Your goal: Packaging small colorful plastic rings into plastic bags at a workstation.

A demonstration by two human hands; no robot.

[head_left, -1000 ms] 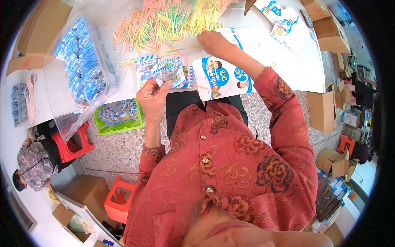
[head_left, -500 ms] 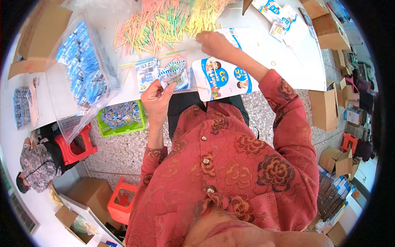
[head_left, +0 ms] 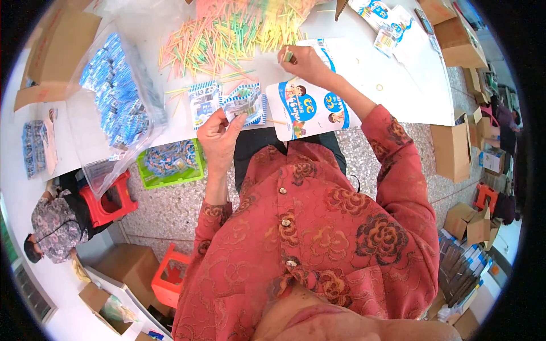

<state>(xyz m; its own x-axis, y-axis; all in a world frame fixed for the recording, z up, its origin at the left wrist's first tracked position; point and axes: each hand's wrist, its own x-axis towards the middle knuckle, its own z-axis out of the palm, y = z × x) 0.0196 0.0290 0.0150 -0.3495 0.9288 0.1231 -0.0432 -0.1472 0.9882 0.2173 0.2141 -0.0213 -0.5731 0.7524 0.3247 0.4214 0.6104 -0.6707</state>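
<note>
My left hand (head_left: pixel 220 138) grips a small blue-and-white striped packet (head_left: pixel 243 102) by its lower edge, and its top looks parted. Beneath and beside it lie more such packets (head_left: pixel 202 105) on the table. My right hand (head_left: pixel 310 65) is closed on a few short thin coloured sticks (head_left: pixel 289 57), whose ends show at the fingertips. It hovers at the right edge of a large loose pile of thin pink, green and yellow sticks (head_left: pixel 227 42). Below my right wrist lies a larger white pouch (head_left: pixel 310 116) with blue ovals and cartoon children, overhanging the table's near edge.
A clear plastic bin (head_left: pixel 153 108) of blue packets (head_left: pixel 114 91) stands at left, with a green basket (head_left: pixel 196 173) of packets below. More pouches (head_left: pixel 392 31) lie at the far right. Cardboard boxes (head_left: pixel 452 150) line the right side. Another person (head_left: pixel 60 219) sits at lower left near red stools (head_left: pixel 114 202).
My right hand has turned and shifted slightly right, and stick ends now show between its fingers. My left hand keeps its hold on the packet, nearly in place.
</note>
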